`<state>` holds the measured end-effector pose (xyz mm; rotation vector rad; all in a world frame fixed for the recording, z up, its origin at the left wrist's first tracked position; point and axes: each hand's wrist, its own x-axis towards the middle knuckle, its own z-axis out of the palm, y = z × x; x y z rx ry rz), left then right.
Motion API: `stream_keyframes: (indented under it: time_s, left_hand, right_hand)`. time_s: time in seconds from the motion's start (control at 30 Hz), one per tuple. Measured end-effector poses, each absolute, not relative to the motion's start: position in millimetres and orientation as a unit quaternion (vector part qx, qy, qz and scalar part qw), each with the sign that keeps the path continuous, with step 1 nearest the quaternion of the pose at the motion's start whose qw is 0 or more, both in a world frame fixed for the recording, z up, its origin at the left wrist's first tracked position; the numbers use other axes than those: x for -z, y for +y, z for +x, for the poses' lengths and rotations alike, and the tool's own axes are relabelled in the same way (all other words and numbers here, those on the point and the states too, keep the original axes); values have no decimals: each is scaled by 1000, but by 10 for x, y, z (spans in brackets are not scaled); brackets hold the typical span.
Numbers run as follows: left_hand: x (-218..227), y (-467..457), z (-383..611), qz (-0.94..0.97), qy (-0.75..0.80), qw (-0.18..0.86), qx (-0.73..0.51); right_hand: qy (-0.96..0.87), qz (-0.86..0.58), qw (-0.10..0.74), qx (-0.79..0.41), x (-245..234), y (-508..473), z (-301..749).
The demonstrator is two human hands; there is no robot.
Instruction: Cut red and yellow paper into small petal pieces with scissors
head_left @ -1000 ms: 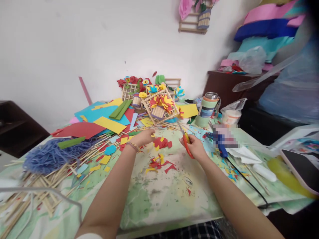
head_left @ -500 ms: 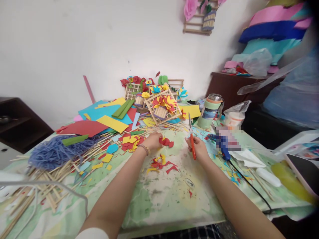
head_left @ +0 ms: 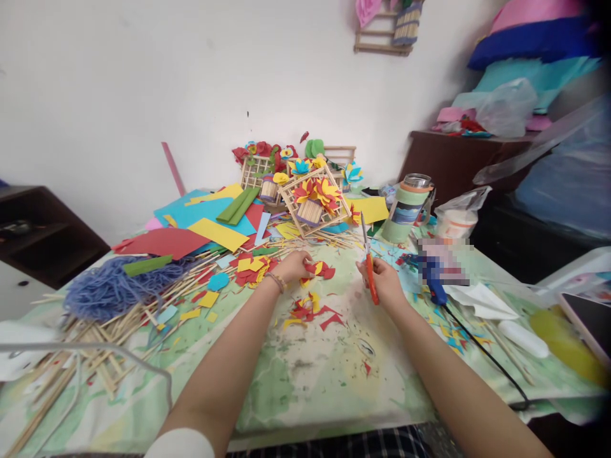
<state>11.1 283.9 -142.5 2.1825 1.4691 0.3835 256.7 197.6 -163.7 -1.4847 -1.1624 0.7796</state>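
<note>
My left hand point(head_left: 294, 265) rests on the table with its fingers curled over a small pile of red and yellow paper cut-outs point(head_left: 321, 270). My right hand point(head_left: 386, 284) grips orange-handled scissors point(head_left: 368, 266), blades closed and pointing away from me. More red and yellow scraps point(head_left: 310, 310) lie on the green patterned table cover point(head_left: 315, 375) between my arms.
Coloured paper sheets point(head_left: 200, 222), wooden stick frames with paper flowers point(head_left: 312, 200), loose sticks point(head_left: 95, 343) and blue yarn point(head_left: 107, 289) crowd the left and back. A tumbler point(head_left: 405, 210), a blue glue gun point(head_left: 432, 280) with its black cord, and a tablet point(head_left: 589, 318) sit at the right.
My left hand drew back from reaching forward and closed over the red cut-outs. My right hand turned the scissors so the blades point straight away.
</note>
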Motion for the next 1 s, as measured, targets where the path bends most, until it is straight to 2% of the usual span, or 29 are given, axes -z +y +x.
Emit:
stream_keyframes:
  time_s: [0.3,0.7,1.0]
  left_hand:
    - [1358,2836,71,775,523,295,-197]
    - [1106,2906,-304,681,544,356,-337]
    - [1432,2836,275,629,523,385,-428]
  right_hand:
    - [-490,-630,515,-313,1636,1981,2555]
    - [-493,-643,501,-303,1572,1947,2529]
    - [-508,-644,490,-296,1543,1931,2502]
